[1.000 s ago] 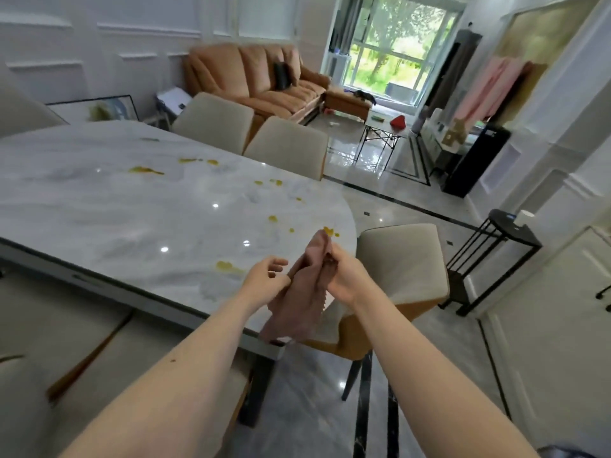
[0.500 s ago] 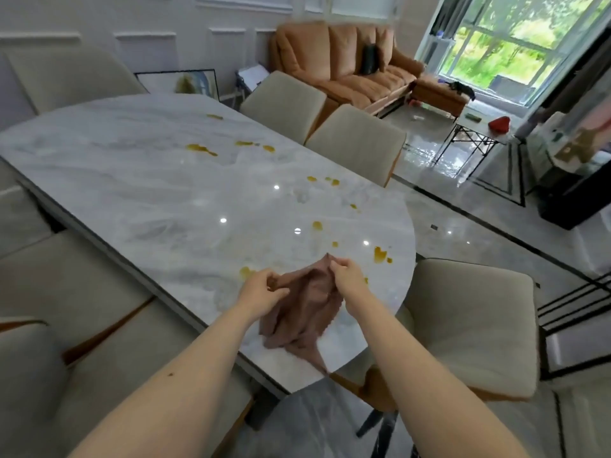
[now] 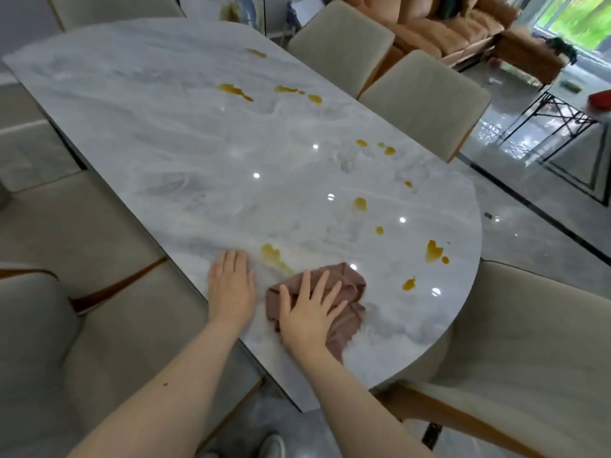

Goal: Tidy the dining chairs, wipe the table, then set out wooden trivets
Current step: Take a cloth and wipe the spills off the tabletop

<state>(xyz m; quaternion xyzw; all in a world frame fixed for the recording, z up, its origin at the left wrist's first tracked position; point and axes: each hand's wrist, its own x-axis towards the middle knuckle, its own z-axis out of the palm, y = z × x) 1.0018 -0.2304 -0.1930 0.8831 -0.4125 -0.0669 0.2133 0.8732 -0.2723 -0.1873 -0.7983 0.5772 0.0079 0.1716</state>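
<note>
A: What are the hands doing, low in the frame?

B: The right hand (image 3: 309, 312) lies flat with fingers spread and straight, pressing a crumpled brown cloth (image 3: 344, 304) onto the marble table (image 3: 185, 153) — nothing is curled round it. The left hand (image 3: 231, 287) rests palm down on bare marble just left of the cloth, fingers straight and together, holding nothing.

A: And where on the table is that?

B: At the near edge, lower centre of the frame, close to the rounded end on the right.

A: What lies just beyond the cloth?

B: A yellow smear (image 3: 274, 257) between the two hands, its tail running to the cloth's upper left edge. More yellow spills (image 3: 433, 251) dot the marble toward centre right, and others (image 3: 234, 91) sit higher, toward upper centre.

A: The chairs?

B: Beige seats fill the lower left (image 3: 66, 325), and one chair (image 3: 529, 342) stands at lower right against the round end. Two chair backs (image 3: 426, 100) stand along the far side, upper right — behind them an orange sofa (image 3: 429, 24). No trivets are in view.
</note>
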